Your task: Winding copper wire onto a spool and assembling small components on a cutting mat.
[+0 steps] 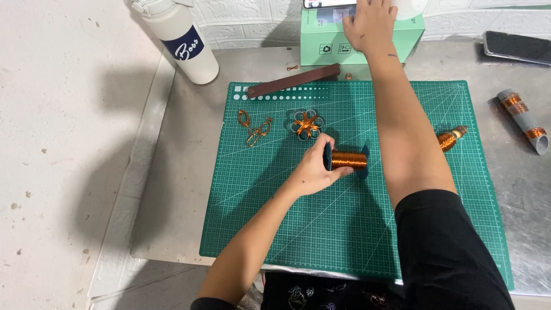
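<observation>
Copper wire spool [348, 160] lay on its side near the middle of the green mat [344, 229], left hand [314, 170] clamped round its dark left flange. Right hand [370, 24] was stretched to the table's far edge, fingers spread flat on top of the mint-green box [327, 43]; resting on it, not gripping anything I could see.

Risks, as I judged them:
- Spool pinned by one end only, could roll or pivot and shed turns.
- Right forearm crossed over the mat, close to the small copper-wound piece [450, 139] by the mat's right edge; a sweep back could knock it.
- Bent wire shapes [255, 127] and the copper flower piece [307, 124] sat just behind the spool, easy to snag.

Packages and labels:
- Box: rectangular, mint green, small square symbols on its front face.
- White bottle [183, 40] at the far left corner, navy label band with white script.
- Grey tube [523, 119] with copper bands at the right edge.
- Dark phone [516, 47] at the far right corner.
- Brown strip [294, 81] along the mat's far edge.
</observation>
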